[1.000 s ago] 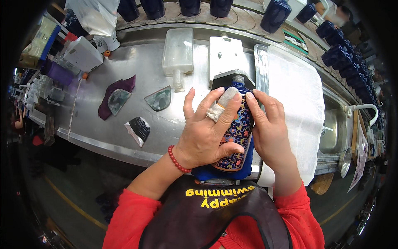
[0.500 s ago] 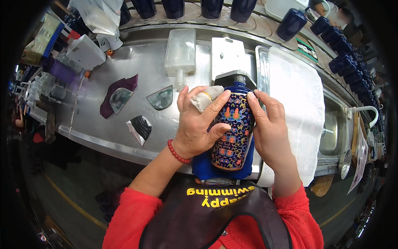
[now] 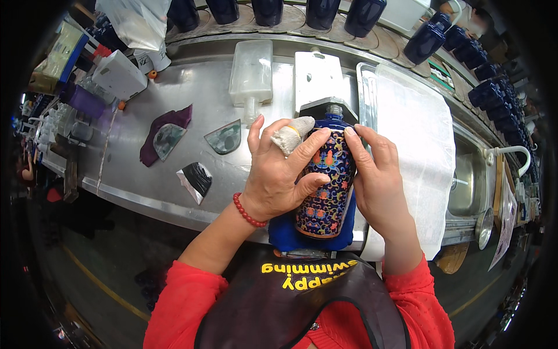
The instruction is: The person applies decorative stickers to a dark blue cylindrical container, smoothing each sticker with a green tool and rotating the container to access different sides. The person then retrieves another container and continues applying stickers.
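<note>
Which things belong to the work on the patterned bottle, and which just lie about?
Apparently in use:
- patterned bottle
- left hand
- right hand
- finger cover
- blue cloth beneath

Apparently just lying about:
- clear bottle
- purple cloth
- greenish plates
- black-and-silver piece

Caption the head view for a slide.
Left hand and right hand on a flower-patterned blue bottle at a metal workbench.

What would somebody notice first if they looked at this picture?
Probably the dark blue bottle covered in colourful flowers, between the left hand and right hand in the middle. Then the red bead bracelet around the left wrist, and the plain, shiny dark blue bottles lined up along the top.
</note>
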### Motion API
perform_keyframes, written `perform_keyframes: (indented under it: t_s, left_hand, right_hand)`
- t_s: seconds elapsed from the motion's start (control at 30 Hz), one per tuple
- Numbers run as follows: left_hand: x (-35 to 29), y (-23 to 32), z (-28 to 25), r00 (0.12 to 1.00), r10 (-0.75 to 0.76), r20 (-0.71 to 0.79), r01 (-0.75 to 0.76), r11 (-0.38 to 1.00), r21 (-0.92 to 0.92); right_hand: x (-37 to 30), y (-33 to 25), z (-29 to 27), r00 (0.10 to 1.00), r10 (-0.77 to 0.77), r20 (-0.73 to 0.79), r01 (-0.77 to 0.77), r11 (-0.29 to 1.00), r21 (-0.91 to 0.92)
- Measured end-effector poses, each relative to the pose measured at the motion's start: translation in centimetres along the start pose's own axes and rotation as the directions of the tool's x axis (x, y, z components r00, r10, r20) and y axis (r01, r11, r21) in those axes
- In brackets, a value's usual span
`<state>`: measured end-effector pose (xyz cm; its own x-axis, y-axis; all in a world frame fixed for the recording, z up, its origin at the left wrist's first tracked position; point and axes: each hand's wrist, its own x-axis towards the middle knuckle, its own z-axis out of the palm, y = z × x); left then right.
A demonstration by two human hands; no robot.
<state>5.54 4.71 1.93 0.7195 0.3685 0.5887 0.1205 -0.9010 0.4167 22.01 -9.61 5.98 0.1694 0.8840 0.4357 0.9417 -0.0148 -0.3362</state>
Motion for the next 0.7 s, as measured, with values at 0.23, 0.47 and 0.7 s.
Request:
perform_keyframes:
  t_s: [0.23, 0.47, 0.7]
  left_hand:
    - [-0.4, 0.2, 0.1, 0.998, -0.016, -0.055, 0.011, 0.995, -0.097]
    - [0.5, 2.0, -1.0, 0.989, 0.063, 0.134, -0.074, 0.994, 0.083]
    - [2.0, 2.4, -1.0, 0.975, 0.138, 0.177, -0.167, 0.972, 0.163]
  right_hand:
    - [-0.3, 0.3, 0.1, 1.0, 0.01, -0.016, -0.009, 0.998, 0.061]
    - [-0.9, 0.6, 0.8, 0.996, 0.034, -0.082, -0.021, 0.987, 0.158]
    - [-1.4, 0.8, 0.9, 0.997, 0.073, -0.011, -0.07, 0.978, 0.197]
